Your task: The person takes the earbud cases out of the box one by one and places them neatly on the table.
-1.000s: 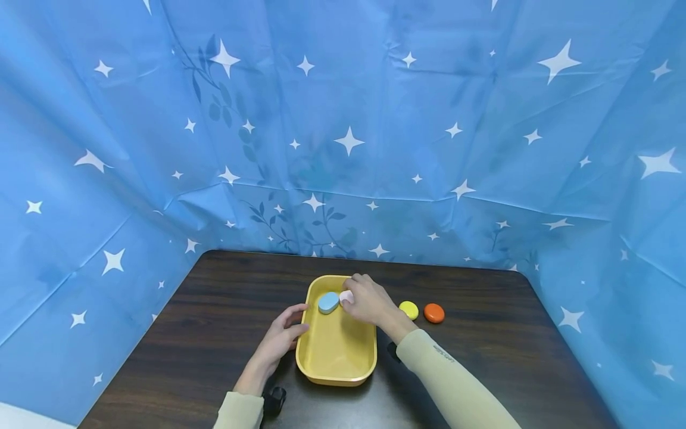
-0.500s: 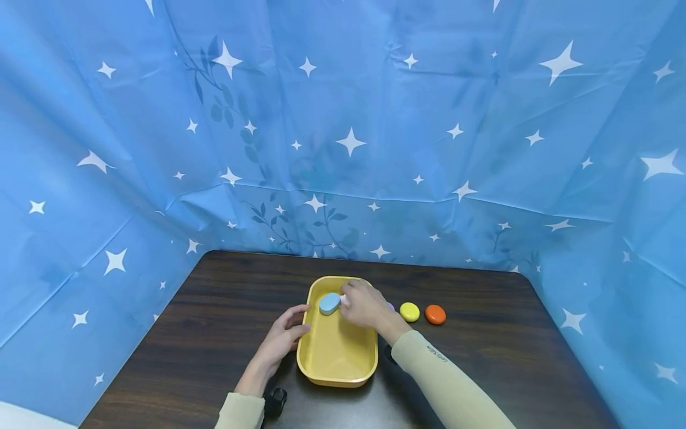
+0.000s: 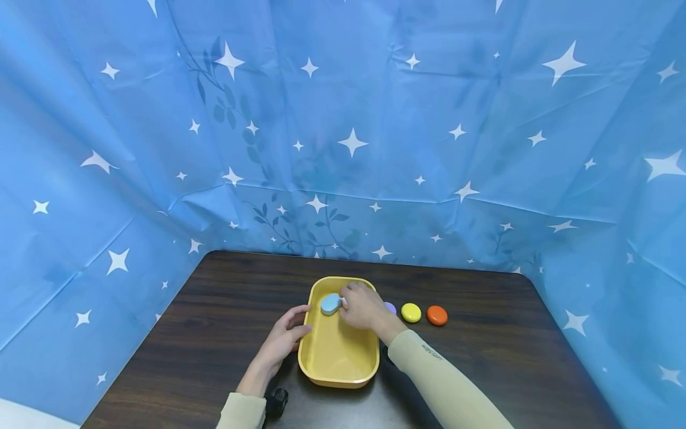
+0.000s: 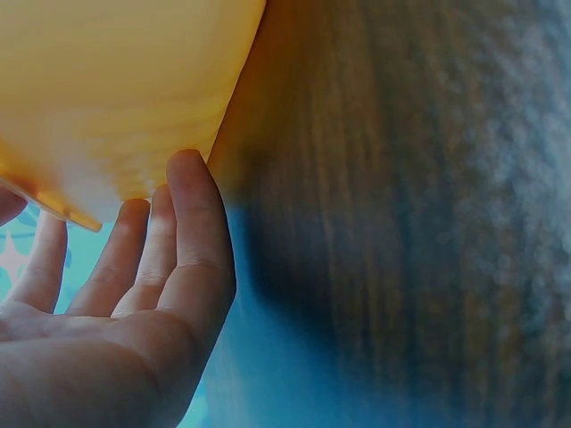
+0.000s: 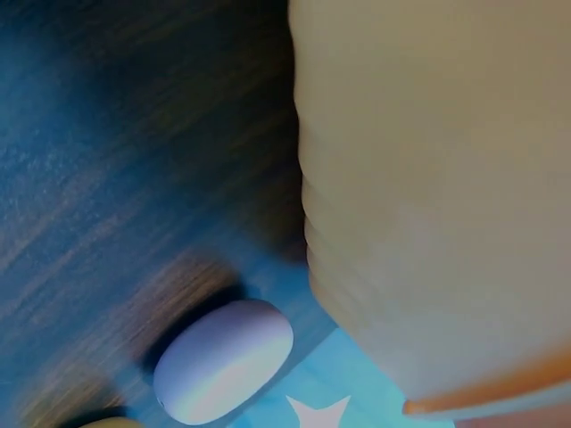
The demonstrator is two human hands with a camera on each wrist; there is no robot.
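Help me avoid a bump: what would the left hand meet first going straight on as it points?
The yellow tray: the left hand seems right against its outer wall, though depth leaves exact contact uncertain.

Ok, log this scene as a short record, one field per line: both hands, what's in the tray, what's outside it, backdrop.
Left hand: fingers against the side of the yellow tray
Right hand: in the tray, holding a pale piece, mostly hidden
Also in tray: blue piece, beside the pale one
Right of tray, on dark table: purple piece, yellow piece, orange piece
Backdrop: blue cloth with white stars
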